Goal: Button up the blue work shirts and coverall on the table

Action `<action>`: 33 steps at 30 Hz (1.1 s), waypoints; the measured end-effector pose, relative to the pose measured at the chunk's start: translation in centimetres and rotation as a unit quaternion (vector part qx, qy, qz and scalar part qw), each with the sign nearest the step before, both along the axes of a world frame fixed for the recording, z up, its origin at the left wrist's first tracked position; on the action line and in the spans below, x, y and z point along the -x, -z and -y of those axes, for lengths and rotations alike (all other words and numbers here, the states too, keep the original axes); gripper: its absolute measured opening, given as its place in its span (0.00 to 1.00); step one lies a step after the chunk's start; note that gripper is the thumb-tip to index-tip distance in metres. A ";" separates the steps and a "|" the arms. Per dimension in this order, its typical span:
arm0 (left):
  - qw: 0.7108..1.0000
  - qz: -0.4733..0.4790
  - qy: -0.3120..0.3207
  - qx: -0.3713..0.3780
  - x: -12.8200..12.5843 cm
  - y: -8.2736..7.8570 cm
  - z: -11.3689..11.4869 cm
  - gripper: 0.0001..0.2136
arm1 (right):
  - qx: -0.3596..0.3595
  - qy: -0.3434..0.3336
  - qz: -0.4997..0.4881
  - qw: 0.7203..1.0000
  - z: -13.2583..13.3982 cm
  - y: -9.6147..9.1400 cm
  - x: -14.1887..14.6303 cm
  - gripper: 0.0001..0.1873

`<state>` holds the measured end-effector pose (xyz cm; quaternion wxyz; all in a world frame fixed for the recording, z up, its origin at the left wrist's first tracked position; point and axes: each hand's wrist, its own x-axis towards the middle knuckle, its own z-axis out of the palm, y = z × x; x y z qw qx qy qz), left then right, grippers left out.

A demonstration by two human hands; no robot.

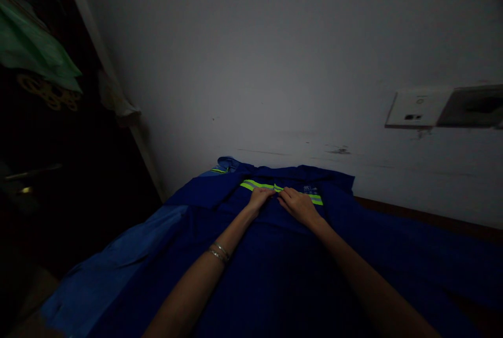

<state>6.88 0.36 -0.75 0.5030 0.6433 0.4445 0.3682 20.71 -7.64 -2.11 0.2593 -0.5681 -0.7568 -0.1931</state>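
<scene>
A dark blue work jacket [251, 254] lies spread out before me, its collar end towards the wall. Across its chest runs a yellow-green and grey reflective stripe [316, 199], with a small pale print above it on the right. My left hand [260, 199], bracelets on its wrist, pinches the jacket's front edge at the stripe. Close beside it, my right hand [297, 205] grips the facing edge, fingers bent. The two hands nearly meet at the middle of the front. What lies between the fingertips is too small to make out.
Lighter blue cloth [129, 246] lies under the jacket on the left. A pale wall [275, 65] rises behind, with a white socket plate [418, 108] at right. To the left stands a dark door [98, 170] with a handle [33, 172] and a hanging green bag [35, 47].
</scene>
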 end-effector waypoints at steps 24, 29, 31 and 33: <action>0.999 -0.018 0.034 -0.012 0.2 0.5 -0.6 0.11 | -0.013 -0.028 -0.098 0.995 -0.6 0.1 -0.3 0.10; 0.998 -0.018 0.049 -0.016 0.2 0.9 -1.2 0.08 | 0.017 -0.050 -0.186 0.981 -1.2 0.2 -0.3 0.05; 0.998 -0.021 0.050 -0.014 0.2 0.9 -1.3 0.08 | 0.037 -0.048 -0.212 0.975 -1.5 0.2 -0.2 0.03; 0.999 -0.023 0.046 -0.013 0.2 0.9 -1.3 0.08 | 0.050 -0.043 -0.227 0.972 -1.6 0.3 -0.2 0.03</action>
